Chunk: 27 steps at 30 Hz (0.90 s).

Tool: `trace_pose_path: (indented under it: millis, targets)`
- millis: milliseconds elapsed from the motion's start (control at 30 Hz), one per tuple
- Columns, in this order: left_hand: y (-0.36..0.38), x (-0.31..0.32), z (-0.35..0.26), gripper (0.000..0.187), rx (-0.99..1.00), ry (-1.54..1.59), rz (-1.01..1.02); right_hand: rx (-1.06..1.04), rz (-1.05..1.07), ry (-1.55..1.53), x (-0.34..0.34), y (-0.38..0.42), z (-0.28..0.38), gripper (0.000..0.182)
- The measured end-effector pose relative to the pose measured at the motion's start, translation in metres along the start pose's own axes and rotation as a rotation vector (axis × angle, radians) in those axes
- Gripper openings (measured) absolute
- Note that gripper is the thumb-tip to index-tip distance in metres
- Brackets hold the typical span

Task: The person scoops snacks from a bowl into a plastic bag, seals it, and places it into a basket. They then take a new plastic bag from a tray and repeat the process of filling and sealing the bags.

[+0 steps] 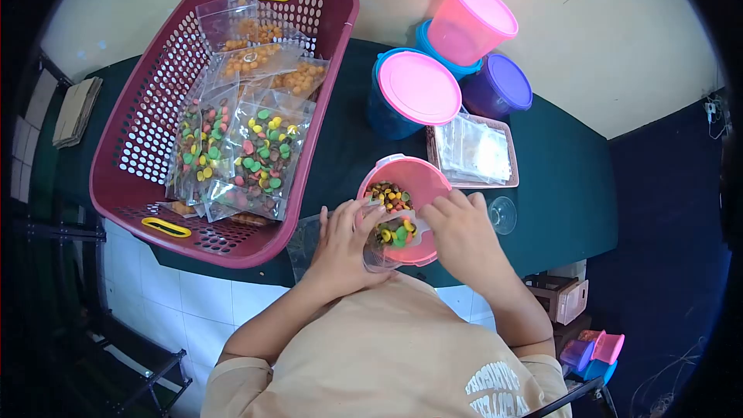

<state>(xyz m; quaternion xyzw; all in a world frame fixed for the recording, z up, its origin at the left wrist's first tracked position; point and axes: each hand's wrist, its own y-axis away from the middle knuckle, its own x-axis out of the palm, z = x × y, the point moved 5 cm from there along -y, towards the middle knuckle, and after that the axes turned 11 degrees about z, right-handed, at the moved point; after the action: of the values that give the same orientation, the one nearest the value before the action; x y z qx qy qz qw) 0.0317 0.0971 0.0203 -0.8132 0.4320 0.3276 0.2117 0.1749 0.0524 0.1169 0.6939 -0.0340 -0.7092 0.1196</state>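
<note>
My left hand (344, 244) curls round a clear plastic bag (379, 258) at the near side of an open pink tub (422, 178). Small round candies (397, 232) in green, yellow, red and brown show at the bag's mouth. More of these candies (389, 197) lie inside the tub. My right hand (464, 236) is closed over the tub's right rim, fingers pinched toward the bag's mouth. What it grips is hidden and blurred. A clear round cup (502, 215) stands just right of my right hand.
A maroon basket (329, 93) on the left holds filled bags (267, 151). Behind the tub stand lidded containers: blue with pink lid (418, 87), pink (472, 23) and purple (507, 85). A tray (512, 159) of flat clear bags (472, 149) sits on the dark green table (569, 178).
</note>
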Motion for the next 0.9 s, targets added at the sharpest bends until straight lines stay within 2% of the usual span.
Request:
trace_pose_path:
  millis: [267,433,500,567,633,667,733,767,833,900]
  targets:
    - [0.005,-0.007,0.004,0.108,0.092,0.13,-0.125,-0.177,-0.106,0.074,-0.02,0.007,0.026,0.02]
    - [0.009,-0.008,0.01,0.106,0.077,0.123,-0.143,-0.109,-0.2,-0.036,-0.03,0.01,0.008,0.023]
    - [0.011,-0.007,0.013,0.106,0.069,0.109,-0.151,0.068,-0.172,-0.101,-0.009,-0.002,-0.019,0.022]
    - [0.013,-0.004,0.022,0.112,-0.024,0.007,-0.131,0.23,0.019,-0.159,0.041,-0.025,-0.044,0.02]
    - [0.015,0.001,0.03,0.112,-0.057,-0.001,-0.103,0.301,0.133,-0.13,0.103,-0.048,-0.063,0.02]
    - [0.016,0.002,0.033,0.111,-0.096,-0.004,-0.091,0.304,0.13,-0.131,0.123,-0.056,-0.068,0.02]
    - [0.017,0.003,0.037,0.111,-0.136,-0.008,-0.083,0.318,0.3,-0.139,0.163,-0.066,-0.077,0.019]
    - [0.017,0.003,0.038,0.11,-0.154,-0.013,-0.074,0.315,0.299,-0.138,0.174,-0.069,-0.082,0.019]
    - [0.018,0.004,0.04,0.11,-0.177,-0.021,-0.062,0.266,0.316,-0.431,0.194,-0.071,-0.085,0.021]
    - [0.016,0.004,0.041,0.111,-0.186,-0.024,-0.06,0.248,0.34,-0.499,0.204,-0.073,-0.08,0.022]
